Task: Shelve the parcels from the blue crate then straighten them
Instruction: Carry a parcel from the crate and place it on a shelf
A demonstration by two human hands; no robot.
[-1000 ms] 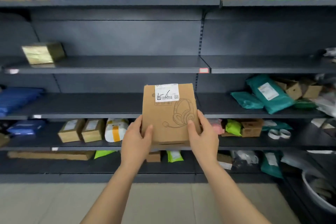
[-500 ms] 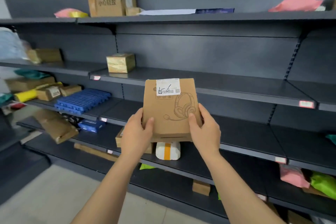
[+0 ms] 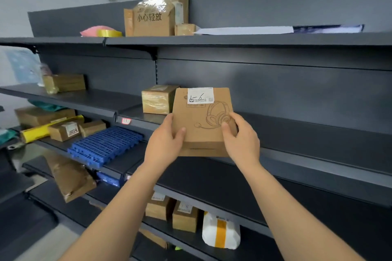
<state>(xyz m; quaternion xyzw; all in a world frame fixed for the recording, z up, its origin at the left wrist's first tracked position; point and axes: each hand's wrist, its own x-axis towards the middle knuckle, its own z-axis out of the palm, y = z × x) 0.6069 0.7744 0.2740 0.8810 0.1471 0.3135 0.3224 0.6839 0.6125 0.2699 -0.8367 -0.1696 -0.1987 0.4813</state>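
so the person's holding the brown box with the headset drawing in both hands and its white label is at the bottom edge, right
Not quite. The head view shows the white label at the top edge of the brown box, above the headset drawing, not the bottom. The rest holds: the left hand and the right hand both grip it.

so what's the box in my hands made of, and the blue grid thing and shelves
Headset box: plain brown cardboard, matte, with printed line art and a white paper label. Blue grid panel: likely moulded plastic, uniform colour, regular perforations. Shelves: probably painted metal, dark grey, smooth with a slight sheen.
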